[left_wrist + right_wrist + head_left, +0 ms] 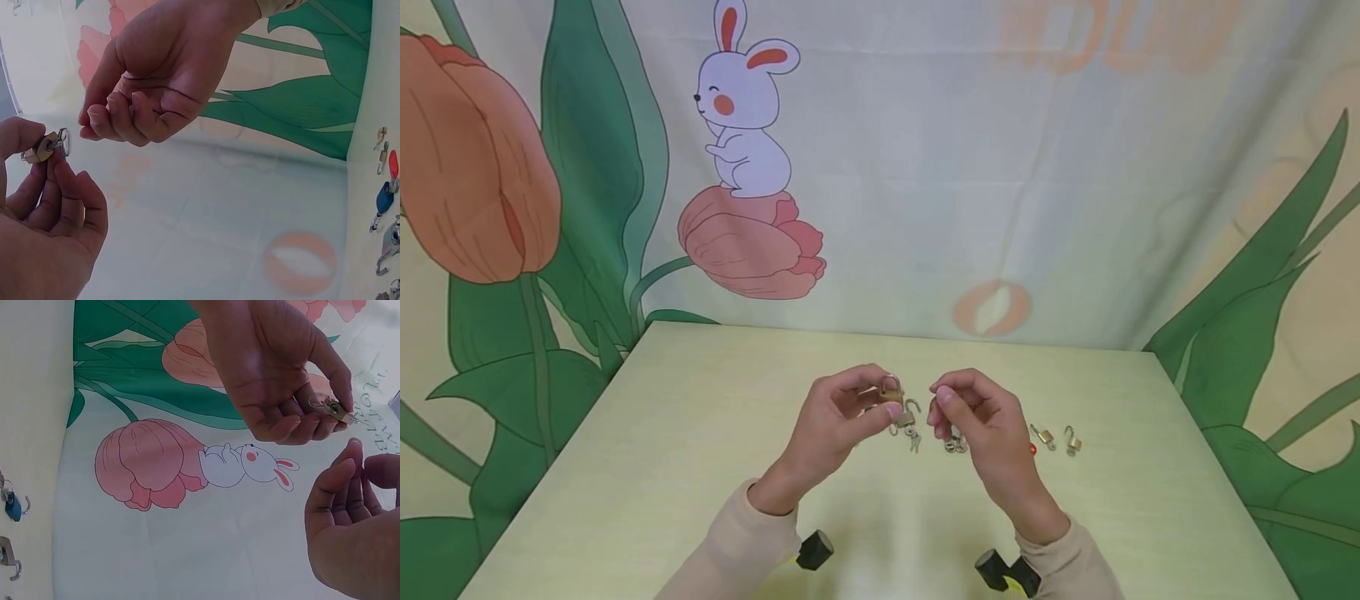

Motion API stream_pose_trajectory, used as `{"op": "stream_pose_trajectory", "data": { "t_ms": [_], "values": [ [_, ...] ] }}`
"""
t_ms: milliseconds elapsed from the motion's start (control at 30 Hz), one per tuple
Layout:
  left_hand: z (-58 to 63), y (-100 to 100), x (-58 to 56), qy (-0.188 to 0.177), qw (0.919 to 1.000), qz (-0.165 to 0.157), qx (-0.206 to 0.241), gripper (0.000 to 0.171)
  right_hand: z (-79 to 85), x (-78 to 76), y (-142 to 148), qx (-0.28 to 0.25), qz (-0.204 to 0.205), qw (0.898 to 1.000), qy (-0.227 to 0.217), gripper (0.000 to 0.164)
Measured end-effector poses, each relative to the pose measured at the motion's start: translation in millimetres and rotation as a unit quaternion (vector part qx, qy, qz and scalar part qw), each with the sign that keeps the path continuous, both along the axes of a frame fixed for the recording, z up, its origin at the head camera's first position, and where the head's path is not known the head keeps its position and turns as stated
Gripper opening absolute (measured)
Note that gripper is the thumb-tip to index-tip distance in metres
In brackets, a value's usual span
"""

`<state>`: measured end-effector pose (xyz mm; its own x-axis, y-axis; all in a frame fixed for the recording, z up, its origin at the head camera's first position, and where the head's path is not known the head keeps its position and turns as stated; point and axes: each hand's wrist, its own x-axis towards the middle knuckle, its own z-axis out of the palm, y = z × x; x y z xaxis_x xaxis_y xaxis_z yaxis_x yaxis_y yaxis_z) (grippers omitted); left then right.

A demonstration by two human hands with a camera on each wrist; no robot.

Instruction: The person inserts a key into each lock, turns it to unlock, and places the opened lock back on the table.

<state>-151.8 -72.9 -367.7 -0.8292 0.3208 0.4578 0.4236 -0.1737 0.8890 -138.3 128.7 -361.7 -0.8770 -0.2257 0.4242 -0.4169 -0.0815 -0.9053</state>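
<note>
My left hand (842, 412) pinches a small brass padlock (891, 395) between thumb and fingers, its shackle upward in the head view. A key (52, 144) sits at the padlock's underside, with a thin wire ring (65, 142) on it. Just across from it, my right hand (981, 417) is raised with loosely curled fingers, thumb near the index finger, and nothing shows between them. In the left wrist view its fingertips (90, 130) are a short way from the ring. Behind the hands lies another padlock (906, 420) with its shackle open, beside some small keys (913, 439).
Two brass padlocks (1072, 442) with open shackles lie on the table (1150, 517) to the right. Near them are a red padlock (393, 164) and a blue padlock (384, 199). More metal pieces (955, 445) lie partly behind the right hand. A printed curtain (910, 167) hangs behind the table.
</note>
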Motion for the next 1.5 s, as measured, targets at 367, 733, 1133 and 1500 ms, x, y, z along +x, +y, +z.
{"op": "stream_pose_trajectory", "data": {
  "t_ms": [367,733,1133,1500],
  "values": [
    [-2.3,-3,-2.2,0.030,0.9979,-0.039,-0.041,0.011,11.7,4.1,8,0.113,-0.003,0.990,0.084,0.013],
    [-3.4,-6,-1.1,-0.012,0.9959,-0.029,-0.085,0.014,19.4,3.6,13,0.161,0.012,0.972,0.169,0.024],
    [-3.4,-9,-0.7,0.002,0.9926,-0.074,-0.096,0.013,16.6,-1.8,15,0.196,0.051,0.953,0.224,0.026],
    [-5.2,-10,-0.1,0.028,0.9926,-0.040,-0.111,0.009,10.9,-3.5,15,0.216,0.017,0.950,0.225,0.014]
  ]
}}
